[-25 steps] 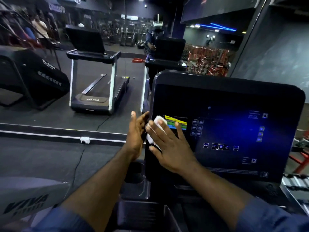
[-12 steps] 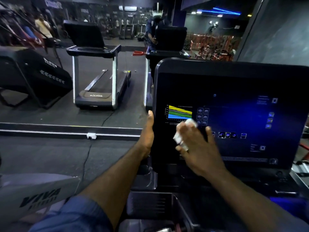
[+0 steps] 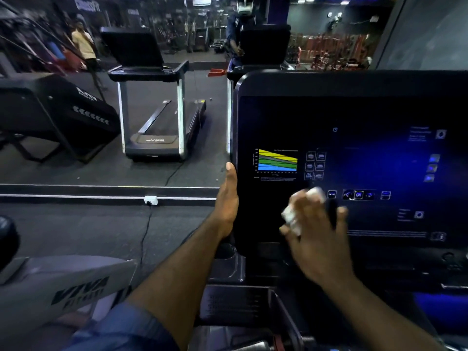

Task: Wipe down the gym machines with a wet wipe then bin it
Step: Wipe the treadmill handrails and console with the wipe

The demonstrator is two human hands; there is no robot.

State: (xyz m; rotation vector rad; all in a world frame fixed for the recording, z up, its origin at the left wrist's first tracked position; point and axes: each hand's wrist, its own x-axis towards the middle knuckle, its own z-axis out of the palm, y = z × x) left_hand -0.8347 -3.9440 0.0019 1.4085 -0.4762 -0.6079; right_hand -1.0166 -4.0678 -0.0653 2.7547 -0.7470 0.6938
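One wet wipe (image 3: pixel 301 209) bunched in right hand (image 3: pixel 321 244) against console (image 3: pixel 354 153), left hand (image 3: pixel 226 206) gripping its edge

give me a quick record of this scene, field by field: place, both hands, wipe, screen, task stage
place: gym, at a machine's console screen
left hand: against the console screen's left edge, thumb up; fingers hidden behind it
right hand: holds the wet wipe, motion-blurred
wipe: white, crumpled, on the lower part of the screen, left of the OK button
screen: lit; coloured chart above and left of the wipe
task stage: wiping under way; wipe not yet binned
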